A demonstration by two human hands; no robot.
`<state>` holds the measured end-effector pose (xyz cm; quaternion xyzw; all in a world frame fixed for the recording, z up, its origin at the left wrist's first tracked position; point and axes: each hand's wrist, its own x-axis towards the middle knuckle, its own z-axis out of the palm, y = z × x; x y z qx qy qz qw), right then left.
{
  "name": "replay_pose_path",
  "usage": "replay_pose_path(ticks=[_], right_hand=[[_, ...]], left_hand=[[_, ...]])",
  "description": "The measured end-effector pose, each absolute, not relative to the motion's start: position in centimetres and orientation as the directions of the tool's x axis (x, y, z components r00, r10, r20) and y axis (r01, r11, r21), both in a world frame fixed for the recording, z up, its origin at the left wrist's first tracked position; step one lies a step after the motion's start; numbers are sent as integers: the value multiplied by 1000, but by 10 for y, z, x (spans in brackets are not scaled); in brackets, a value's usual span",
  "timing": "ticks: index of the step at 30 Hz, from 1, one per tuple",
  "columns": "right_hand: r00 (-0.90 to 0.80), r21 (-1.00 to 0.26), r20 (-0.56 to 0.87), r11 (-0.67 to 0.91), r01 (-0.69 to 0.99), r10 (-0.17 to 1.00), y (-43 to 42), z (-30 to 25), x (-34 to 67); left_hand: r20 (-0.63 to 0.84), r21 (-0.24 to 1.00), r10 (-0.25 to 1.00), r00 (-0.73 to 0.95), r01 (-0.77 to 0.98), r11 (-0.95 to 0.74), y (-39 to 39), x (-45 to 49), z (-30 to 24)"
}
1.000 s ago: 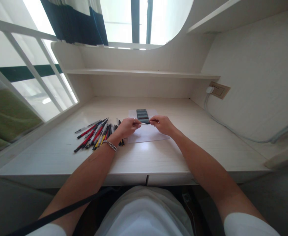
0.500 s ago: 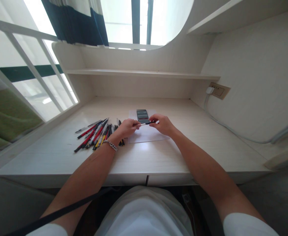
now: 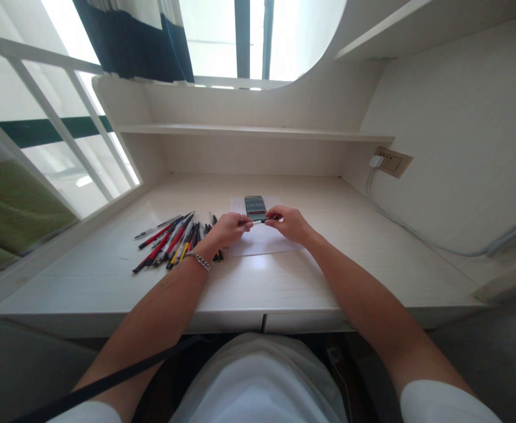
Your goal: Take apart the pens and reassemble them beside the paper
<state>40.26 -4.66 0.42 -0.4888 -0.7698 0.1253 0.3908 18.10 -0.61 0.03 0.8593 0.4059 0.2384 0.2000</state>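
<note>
A slim pen (image 3: 258, 222), whitish with a dark end, spans the gap between my two hands above a white sheet of paper (image 3: 267, 244). My left hand (image 3: 232, 228) pinches its light end. The fingers of my right hand (image 3: 287, 222) are closed on its dark end, which they partly cover. Just beyond the pen lies a phone (image 3: 255, 205) with its screen lit, on the far part of the sheet. Left of my left hand is a loose pile of pens (image 3: 165, 241), red, black, yellow and clear; my wrist hides some of them.
The pale desk (image 3: 337, 264) reaches to a back panel with a shelf (image 3: 258, 132) above. At the right wall, a charger in a socket (image 3: 394, 162) trails a grey cable (image 3: 399, 222) along the desk's edge. White railings (image 3: 55, 123) stand on the left.
My right hand has shifted slightly left along the pen, toward my left hand, so less of the pen shows between them. The pile and the phone stay put.
</note>
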Motion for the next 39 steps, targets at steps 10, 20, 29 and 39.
replay_pose_path(ticks=[10,20,29,39], right_hand=[[-248,-625,305,390,676,919,-50,4,398],[-249,-566,415,463,682,875,-49,3,399],[-293,-532,420,494,688,859,-48,2,398],[-238,-464,311,365,807,920,-53,9,395]], left_hand=[[306,556,791,530,574,-601,-4,180,-5],[299,545,781,549,574,-611,-8,182,0],[282,531,781,557,588,-611,-7,183,-1],[349,551,819,456,607,-573,-15,187,1]])
